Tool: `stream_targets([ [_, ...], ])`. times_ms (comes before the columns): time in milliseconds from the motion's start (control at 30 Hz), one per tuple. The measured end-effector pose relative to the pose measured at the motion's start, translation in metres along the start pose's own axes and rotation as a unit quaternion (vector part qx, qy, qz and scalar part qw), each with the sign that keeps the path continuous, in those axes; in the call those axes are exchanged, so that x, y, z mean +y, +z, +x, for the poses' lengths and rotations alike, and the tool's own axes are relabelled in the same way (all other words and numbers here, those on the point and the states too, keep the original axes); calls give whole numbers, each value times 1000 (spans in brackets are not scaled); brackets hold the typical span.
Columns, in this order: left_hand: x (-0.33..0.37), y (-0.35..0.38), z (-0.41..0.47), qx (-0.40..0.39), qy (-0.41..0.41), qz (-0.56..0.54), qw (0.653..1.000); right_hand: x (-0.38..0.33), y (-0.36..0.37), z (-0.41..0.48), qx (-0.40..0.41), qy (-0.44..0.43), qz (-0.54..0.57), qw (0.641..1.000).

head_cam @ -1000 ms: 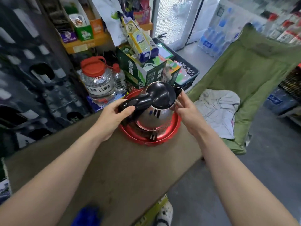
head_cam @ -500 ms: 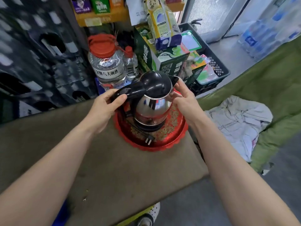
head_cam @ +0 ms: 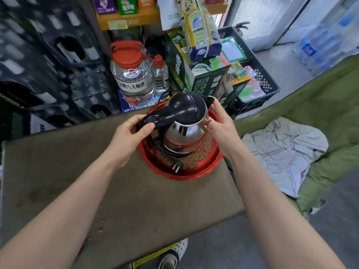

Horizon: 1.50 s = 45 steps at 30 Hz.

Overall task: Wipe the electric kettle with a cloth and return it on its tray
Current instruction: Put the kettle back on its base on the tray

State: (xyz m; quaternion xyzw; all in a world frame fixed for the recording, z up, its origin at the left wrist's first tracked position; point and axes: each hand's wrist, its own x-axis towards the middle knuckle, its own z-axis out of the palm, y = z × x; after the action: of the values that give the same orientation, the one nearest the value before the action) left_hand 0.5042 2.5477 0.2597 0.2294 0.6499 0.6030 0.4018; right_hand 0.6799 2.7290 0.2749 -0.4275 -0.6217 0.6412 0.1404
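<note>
Left hand (head_cam: 127,136) grips the kettle (head_cam: 184,125) handle, right hand (head_cam: 219,129) steadies its side above the tray (head_cam: 194,171) at 12 o'clock. Cord (head_cam: 167,152) (plug dangling) could snag and tip it.

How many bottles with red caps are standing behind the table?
2. The big clear jug with the red lid stands just behind the table, and a smaller bottle stands close on its right. More may be hidden behind the boxes.
</note>
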Motion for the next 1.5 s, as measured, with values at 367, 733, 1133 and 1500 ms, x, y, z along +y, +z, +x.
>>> stream_targets([
  [367,10,7,14,11,17,-13,1000,-5,-4,15,10,-1,4,1000],
  [733,-2,-2,-2,33,23,0,999,7,9,7,13,14,15,1000],
  [1133,-3,6,12,39,47,45,997,4,6,9,43,-8,-8,999],
  [1500,-26,-1,9,51,82,93,991,27,17,4,32,-16,-41,999],
])
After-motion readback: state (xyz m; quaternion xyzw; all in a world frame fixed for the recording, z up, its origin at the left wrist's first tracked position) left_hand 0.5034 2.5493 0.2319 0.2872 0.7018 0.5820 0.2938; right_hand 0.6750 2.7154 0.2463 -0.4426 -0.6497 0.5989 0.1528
